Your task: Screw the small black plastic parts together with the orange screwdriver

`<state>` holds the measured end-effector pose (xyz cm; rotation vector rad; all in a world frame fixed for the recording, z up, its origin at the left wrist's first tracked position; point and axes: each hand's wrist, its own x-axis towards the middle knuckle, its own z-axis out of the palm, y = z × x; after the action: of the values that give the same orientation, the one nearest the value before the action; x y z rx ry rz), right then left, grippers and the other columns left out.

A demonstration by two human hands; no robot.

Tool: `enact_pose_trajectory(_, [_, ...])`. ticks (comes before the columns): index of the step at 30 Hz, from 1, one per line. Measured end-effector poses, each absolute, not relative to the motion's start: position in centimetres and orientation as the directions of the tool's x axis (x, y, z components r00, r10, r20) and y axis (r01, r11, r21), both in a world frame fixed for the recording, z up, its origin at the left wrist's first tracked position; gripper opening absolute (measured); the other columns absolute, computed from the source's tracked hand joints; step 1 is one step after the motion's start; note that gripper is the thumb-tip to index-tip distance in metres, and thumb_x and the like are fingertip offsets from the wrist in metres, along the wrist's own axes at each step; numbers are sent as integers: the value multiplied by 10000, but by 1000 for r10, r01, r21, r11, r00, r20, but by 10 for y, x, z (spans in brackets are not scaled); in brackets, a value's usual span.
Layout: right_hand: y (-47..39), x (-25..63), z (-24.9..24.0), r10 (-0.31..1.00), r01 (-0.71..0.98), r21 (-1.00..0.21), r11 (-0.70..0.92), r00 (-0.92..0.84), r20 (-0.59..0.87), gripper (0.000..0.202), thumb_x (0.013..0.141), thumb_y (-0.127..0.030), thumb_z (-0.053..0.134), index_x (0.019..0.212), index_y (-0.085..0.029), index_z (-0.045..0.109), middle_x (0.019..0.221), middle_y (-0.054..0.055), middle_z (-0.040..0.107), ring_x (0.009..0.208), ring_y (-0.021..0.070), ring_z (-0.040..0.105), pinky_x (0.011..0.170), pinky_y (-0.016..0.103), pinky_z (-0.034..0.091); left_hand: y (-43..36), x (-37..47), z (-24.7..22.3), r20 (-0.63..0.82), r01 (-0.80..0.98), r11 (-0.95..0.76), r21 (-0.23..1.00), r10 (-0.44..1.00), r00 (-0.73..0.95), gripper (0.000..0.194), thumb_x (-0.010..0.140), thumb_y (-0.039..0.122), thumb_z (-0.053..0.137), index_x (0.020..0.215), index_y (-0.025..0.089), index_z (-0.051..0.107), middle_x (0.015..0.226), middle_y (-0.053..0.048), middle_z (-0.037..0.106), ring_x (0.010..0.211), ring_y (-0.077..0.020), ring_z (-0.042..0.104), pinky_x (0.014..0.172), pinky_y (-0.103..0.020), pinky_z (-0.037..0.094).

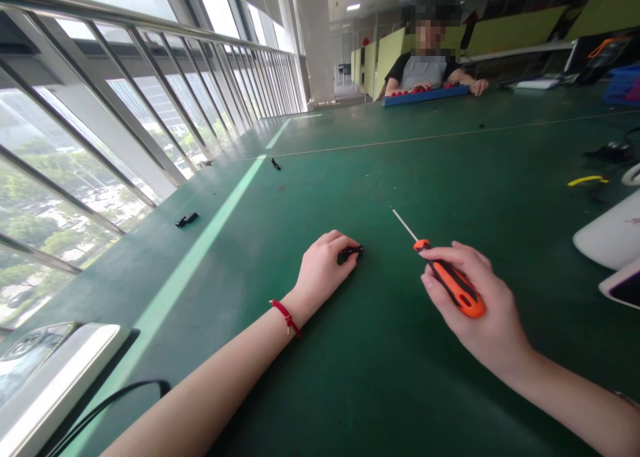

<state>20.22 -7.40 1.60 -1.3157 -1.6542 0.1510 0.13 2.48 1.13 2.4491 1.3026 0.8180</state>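
My left hand (327,260) rests on the green table (320,190), its fingers closed round a small black part (349,253). Most of that part is hidden by the fingers, so its kind does not show. To the right, my right hand (480,297) grips a screwdriver (457,289) by its orange and black handle. The thin metal shaft points up and left, away from me, and its tip is apart from the black part. A red cord bracelet (286,317) circles my left wrist.
Two small black pieces (187,219) (276,165) lie left of centre. A metal railing (150,43) runs along the left. A white device with a cable (75,383) stands front left, white objects (613,233) at right. Opposite sits a person (425,70) behind a blue tray (426,95).
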Motion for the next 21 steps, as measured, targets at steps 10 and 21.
enact_pose_trajectory(10, [-73, 248, 50, 678, 928, -282, 243, 45, 733, 157, 858, -264, 543, 1014, -277, 555, 873, 51, 624, 865, 256, 609, 1053, 563, 254, 25, 1, 11, 369, 682, -584, 440, 810, 455, 187, 841, 211, 537, 938, 223, 697, 962, -24, 664, 882, -172, 625, 752, -274, 513])
enact_pose_trajectory(21, [-90, 307, 26, 617, 936, -349, 48, 247, 748, 220, 883, -376, 475, 1069, -308, 571, 979, 47, 612, 1071, 439, 548, 940, 768, 193, 27, 2, 10, 377, 689, -592, 418, 803, 461, 183, 844, 223, 539, 937, 223, 696, 956, -18, 667, 890, -173, 622, 756, -277, 504])
